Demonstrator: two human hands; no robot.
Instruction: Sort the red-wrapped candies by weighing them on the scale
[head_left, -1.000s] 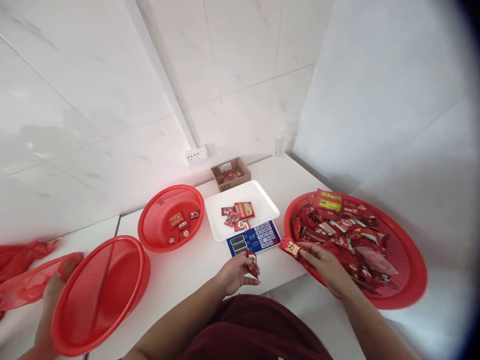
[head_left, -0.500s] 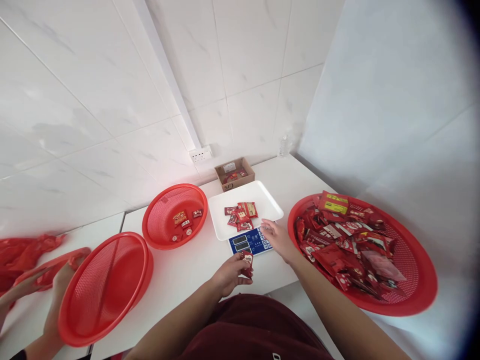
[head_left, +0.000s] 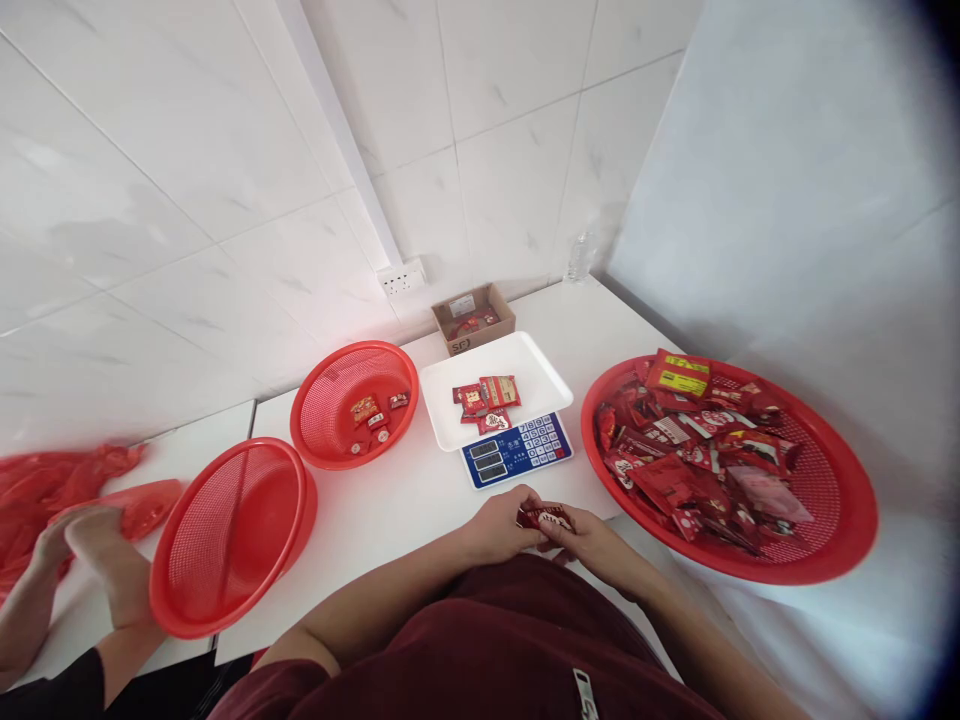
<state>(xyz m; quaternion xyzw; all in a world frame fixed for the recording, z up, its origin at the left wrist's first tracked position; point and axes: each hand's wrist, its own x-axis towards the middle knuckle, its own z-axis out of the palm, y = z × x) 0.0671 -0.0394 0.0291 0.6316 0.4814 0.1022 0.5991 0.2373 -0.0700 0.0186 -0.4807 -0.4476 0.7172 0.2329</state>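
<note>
My left hand (head_left: 499,525) and my right hand (head_left: 581,535) meet at the table's near edge, both pinching one small red candy packet (head_left: 544,517) between their fingers. Just beyond them stands a blue digital scale (head_left: 517,450) with a white tray (head_left: 457,425) that carries a few red packets (head_left: 484,398). A large red basket (head_left: 832,540) to my right is heaped with red snack packets (head_left: 690,450).
A smaller red basket (head_left: 322,440) with a few candies sits left of the scale, and an empty red basket (head_left: 225,530) lies nearer left. A cardboard box (head_left: 472,318) stands by the wall. Another person's hands (head_left: 82,545) handle red plastic bags (head_left: 45,485) at far left.
My right hand came back from the scale's keypad to my left hand and now also grips the red packet. Both hands have moved nearer my body. The other person's hands shifted on the bags.
</note>
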